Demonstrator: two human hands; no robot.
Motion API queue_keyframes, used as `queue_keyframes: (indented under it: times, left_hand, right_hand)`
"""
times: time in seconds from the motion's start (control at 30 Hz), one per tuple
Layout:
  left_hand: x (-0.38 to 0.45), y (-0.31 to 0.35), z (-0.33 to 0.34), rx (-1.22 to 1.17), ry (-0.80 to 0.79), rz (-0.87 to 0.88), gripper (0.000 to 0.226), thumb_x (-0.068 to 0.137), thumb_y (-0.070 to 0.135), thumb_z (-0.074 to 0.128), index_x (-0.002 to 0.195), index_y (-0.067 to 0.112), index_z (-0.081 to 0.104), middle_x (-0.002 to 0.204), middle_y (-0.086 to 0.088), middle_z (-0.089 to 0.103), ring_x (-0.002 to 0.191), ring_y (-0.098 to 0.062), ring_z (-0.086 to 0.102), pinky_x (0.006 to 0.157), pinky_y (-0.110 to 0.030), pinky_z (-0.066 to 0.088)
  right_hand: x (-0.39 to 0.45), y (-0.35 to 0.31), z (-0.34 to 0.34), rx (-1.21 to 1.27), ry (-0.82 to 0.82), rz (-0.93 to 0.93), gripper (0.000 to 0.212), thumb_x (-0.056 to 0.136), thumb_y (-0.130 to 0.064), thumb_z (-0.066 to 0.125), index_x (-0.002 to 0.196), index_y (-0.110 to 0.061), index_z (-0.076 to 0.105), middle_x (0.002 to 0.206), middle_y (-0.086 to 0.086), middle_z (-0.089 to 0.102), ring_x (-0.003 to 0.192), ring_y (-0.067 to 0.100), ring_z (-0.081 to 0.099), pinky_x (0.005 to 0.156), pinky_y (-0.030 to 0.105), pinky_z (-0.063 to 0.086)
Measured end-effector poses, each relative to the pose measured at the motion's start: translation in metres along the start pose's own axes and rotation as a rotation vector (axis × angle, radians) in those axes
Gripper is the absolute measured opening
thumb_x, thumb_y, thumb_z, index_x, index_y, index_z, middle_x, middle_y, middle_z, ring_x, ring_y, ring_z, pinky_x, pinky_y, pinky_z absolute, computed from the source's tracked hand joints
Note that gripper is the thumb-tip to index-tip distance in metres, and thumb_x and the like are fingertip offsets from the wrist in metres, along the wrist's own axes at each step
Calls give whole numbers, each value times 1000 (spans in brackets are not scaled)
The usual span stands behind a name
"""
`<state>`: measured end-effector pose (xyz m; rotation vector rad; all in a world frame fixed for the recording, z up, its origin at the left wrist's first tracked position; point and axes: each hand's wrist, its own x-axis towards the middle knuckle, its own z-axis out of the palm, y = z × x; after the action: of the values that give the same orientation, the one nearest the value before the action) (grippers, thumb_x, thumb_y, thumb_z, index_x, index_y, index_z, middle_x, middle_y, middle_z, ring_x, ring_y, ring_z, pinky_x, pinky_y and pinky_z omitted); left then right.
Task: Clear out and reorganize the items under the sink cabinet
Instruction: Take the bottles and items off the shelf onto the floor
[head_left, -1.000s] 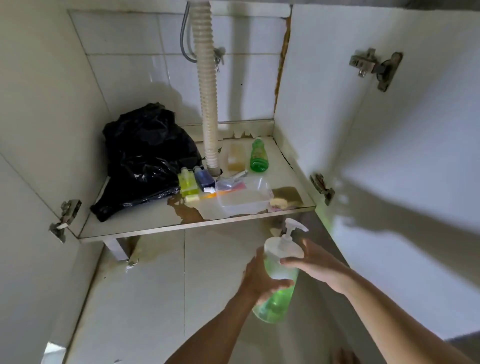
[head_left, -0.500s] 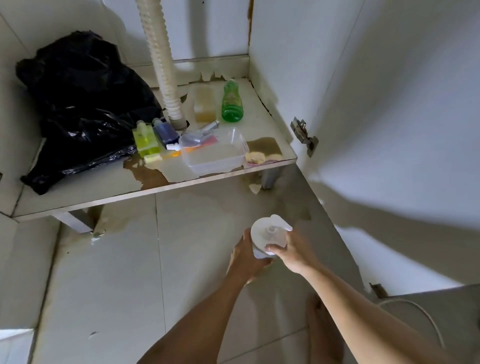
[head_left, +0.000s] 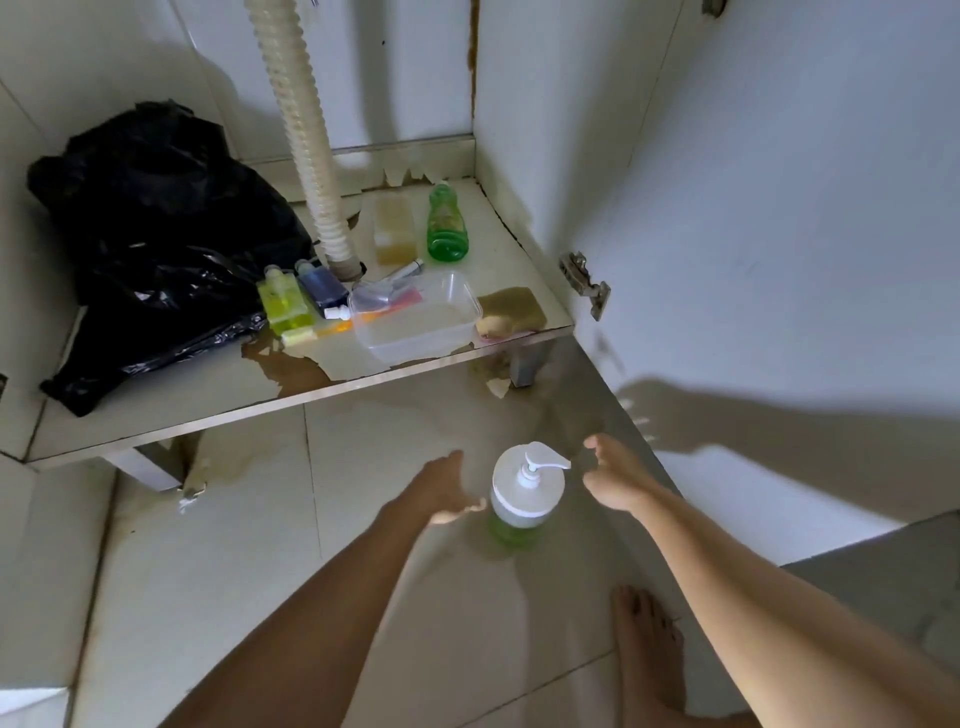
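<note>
My fingers (head_left: 457, 512) are loose, both hands empty: left hand (head_left: 441, 488) and right hand (head_left: 615, 480) flank the pump bottle (head_left: 524, 493), upright on the floor (head_left: 208, 571). Looks part-full, probably hefty, slick plastic (possibly soapy). Grip the body, not the pump.

Head view, downward (wide, near floor (head_left: 218, 571))

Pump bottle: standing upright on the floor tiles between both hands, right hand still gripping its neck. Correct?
Not quite. The head view shows the pump bottle upright on the floor between the hands, but the right hand is open and off it. The left hand is open too.
</note>
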<state>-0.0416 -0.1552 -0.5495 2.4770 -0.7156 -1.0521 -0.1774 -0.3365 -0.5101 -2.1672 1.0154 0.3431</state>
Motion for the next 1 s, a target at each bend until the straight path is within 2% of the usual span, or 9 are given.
queue_keyframes:
  times: [0.1, 0.23, 0.37, 0.47, 0.6, 0.7, 0.83, 0.9, 1.0]
  left_hand:
    - [-8, 3, -49, -42, 205, -16, 56, 86, 39, 65, 132, 11, 49, 130, -14, 57, 117, -29, 55, 98, -33, 45]
    - [-11, 14, -104, -109, 454, 51, 35, 87, 29, 63, 116, 10, 62, 117, -12, 67, 105, -30, 62, 88, -30, 45]
    - [-1, 26, -146, -183, 608, 89, 32, 89, 27, 62, 115, 9, 63, 113, -12, 68, 105, -28, 61, 81, -24, 39]
    - [19, 28, -171, -218, 715, 93, 32, 88, 24, 61, 116, 9, 62, 114, -14, 68, 106, -30, 60, 85, -29, 44]
    - [58, 30, -199, -210, 779, 94, 32, 88, 20, 58, 118, 9, 59, 115, -13, 65, 105, -29, 60, 88, -32, 47]
    - [94, 38, -220, -89, 790, 109, 35, 90, 18, 55, 122, 5, 54, 121, -15, 60, 112, -29, 55, 91, -33, 42]
    - [151, 54, -247, -31, 723, 72, 44, 88, 20, 56, 126, 1, 45, 125, -19, 53, 114, -33, 51, 89, -37, 44]
    - [179, 59, -259, -46, 693, 31, 45, 89, 18, 54, 127, -1, 40, 129, -20, 48, 118, -34, 48, 90, -39, 44]
    - [215, 62, -276, -122, 650, -52, 52, 90, 12, 52, 135, -3, 29, 137, -23, 37, 125, -36, 43, 98, -41, 42]
  right_hand:
    - [4, -26, -23, 127, 178, 0, 53, 88, -1, 42, 139, -12, 40, 141, 8, 44, 127, 23, 45, 100, 29, 40]
    - [15, -73, -48, 307, 264, -79, 38, 87, -6, 46, 124, -16, 49, 130, 6, 53, 108, 22, 51, 81, 28, 42]
    - [34, -125, -64, 277, 319, -248, 35, 89, -9, 49, 123, -15, 51, 125, 5, 56, 107, 20, 52, 84, 27, 42]
    - [56, -157, -68, 215, 301, -385, 37, 89, -9, 53, 126, -13, 50, 124, 3, 58, 101, 12, 53, 85, 24, 45]
    - [97, -196, -78, 55, 345, -489, 33, 92, -15, 56, 124, -8, 52, 123, 8, 61, 112, 19, 58, 96, 26, 44]
    - [137, -225, -86, -5, 358, -503, 29, 93, -16, 55, 120, -6, 53, 123, 10, 61, 113, 22, 57, 89, 23, 42]
    - [198, -255, -86, -70, 326, -406, 28, 90, -18, 56, 114, -3, 54, 117, 13, 60, 106, 27, 58, 90, 36, 52]
    - [226, -266, -84, -109, 320, -351, 26, 88, -22, 57, 106, -3, 57, 109, 13, 61, 93, 27, 60, 77, 34, 55]
    - [258, -280, -71, -143, 267, -282, 30, 84, -31, 61, 101, -6, 54, 99, 10, 60, 77, 21, 55, 50, 24, 42]
